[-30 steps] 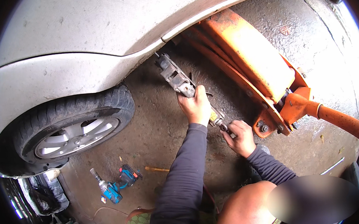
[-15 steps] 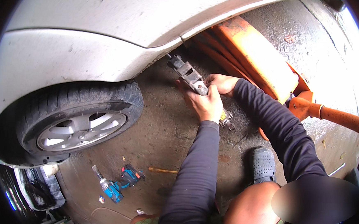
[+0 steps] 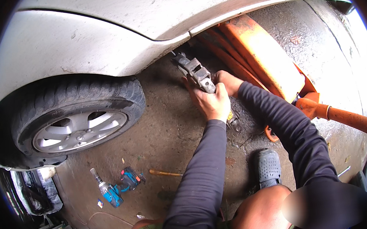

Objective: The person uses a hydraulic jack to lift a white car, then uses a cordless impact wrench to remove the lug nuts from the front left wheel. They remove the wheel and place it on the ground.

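Observation:
A grey metal scissor jack stands on the concrete under the sill of a silver car. My left hand is wrapped around the jack's lower part. Just behind it, my right hand grips the same jack from the right side. Both forearms wear dark long sleeves. The jack's top reaches up to the car's underside, where shadow hides the contact.
An orange floor jack lies under the car to the right, its handle reaching right. The car's wheel sits at left. A blue cordless impact wrench and a thin orange rod lie on the ground. My grey clog is below.
My right hand has moved up from the jack's lower end to beside the left hand on the jack body. The view has shifted, so the wheel sits lower and nearer.

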{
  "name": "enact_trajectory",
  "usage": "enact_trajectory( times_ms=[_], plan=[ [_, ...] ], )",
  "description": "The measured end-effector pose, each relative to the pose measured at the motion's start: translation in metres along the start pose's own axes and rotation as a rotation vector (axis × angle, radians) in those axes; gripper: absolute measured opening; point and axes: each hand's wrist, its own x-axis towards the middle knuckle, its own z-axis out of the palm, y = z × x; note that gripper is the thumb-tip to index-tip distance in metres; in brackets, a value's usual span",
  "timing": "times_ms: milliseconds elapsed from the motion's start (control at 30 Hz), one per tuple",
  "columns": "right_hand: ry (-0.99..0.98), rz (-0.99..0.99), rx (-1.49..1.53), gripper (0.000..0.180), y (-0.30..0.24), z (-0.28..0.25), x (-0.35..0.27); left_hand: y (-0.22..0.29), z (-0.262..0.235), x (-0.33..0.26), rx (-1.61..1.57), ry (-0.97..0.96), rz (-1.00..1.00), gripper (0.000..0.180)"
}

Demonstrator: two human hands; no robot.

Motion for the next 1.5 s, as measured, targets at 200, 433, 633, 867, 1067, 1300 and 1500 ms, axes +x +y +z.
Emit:
enact_trajectory(
  times_ms=[200, 433, 633, 867, 1067, 1300, 1500],
  plan=[
    [-0.106, 0.049, 0.306, 0.028, -0.030, 0.006, -0.010, -0.007, -0.007, 0.007, 0.064, 0.026, 0.066, 0.083],
    [-0.078, -0.111, 0.142, 0.033, -0.025, 0.006, -0.004, -0.009, -0.005, 0.004, 0.055, 0.085, 0.116, 0.086],
    [0.121, -0.072, -0.002, 0.028, -0.015, 0.015, -0.004, 0.003, -0.004, 0.001, 0.144, 0.017, 0.072, 0.087],
    [-0.184, 0.084, 0.289, 0.028, -0.044, -0.004, -0.021, 0.006, -0.012, 0.002, 0.183, 0.029, 0.062, 0.088],
    [0.041, 0.001, 0.297, 0.022, -0.031, 0.010, -0.021, 0.003, -0.009, 0.000, 0.222, 0.041, 0.045, 0.089],
    [0.045, -0.020, 0.238, 0.024, -0.039, 0.015, -0.021, 0.000, -0.010, 0.002, 0.182, 0.029, 0.041, 0.087],
    [0.056, 0.051, 0.008, 0.025, -0.028, 0.006, -0.015, -0.002, -0.004, -0.002, 0.210, 0.056, 0.085, 0.087]
  ],
)
